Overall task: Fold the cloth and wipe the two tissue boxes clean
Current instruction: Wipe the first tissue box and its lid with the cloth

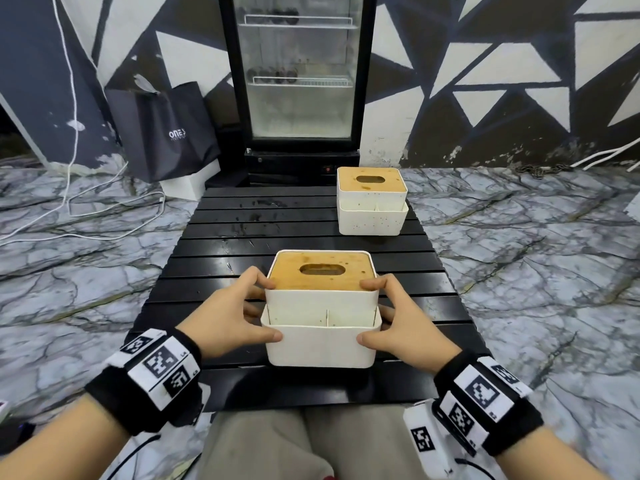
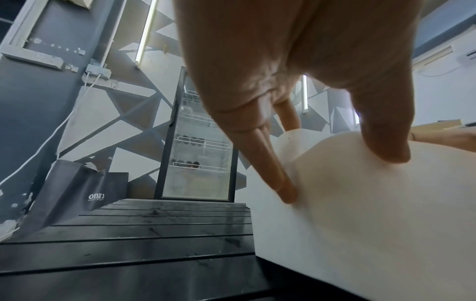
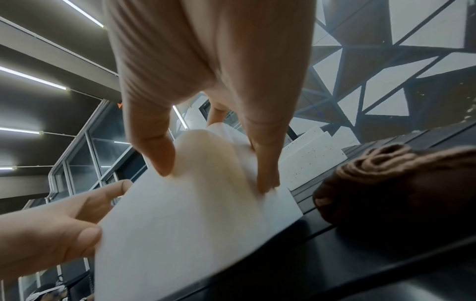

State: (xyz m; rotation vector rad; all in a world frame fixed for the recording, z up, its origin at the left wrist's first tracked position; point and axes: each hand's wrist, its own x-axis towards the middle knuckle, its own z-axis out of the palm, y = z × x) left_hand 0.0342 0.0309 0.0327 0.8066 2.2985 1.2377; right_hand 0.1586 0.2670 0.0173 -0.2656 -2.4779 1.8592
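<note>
A glass-door fridge (image 1: 299, 69) stands behind the black slatted worktop (image 1: 221, 244), with a dark bag (image 1: 166, 129) to its left. The near tissue box (image 1: 320, 344) sits at the worktop's front edge; the far tissue box (image 1: 371, 200) stands at the back right. The left hand (image 1: 227, 315) and right hand (image 1: 412, 318) grip the near box's sides, fingers (image 2: 273, 169) curled against it. A brown cloth (image 3: 401, 183) lies bunched just right of it.

I sit at a black slatted table (image 1: 242, 233) on a grey marble floor (image 1: 519, 244). Ahead stands a tall glass-door fridge (image 1: 298, 74), beside a dark bag (image 1: 166, 129). The wall (image 1: 485, 64) has black and white triangles.
</note>
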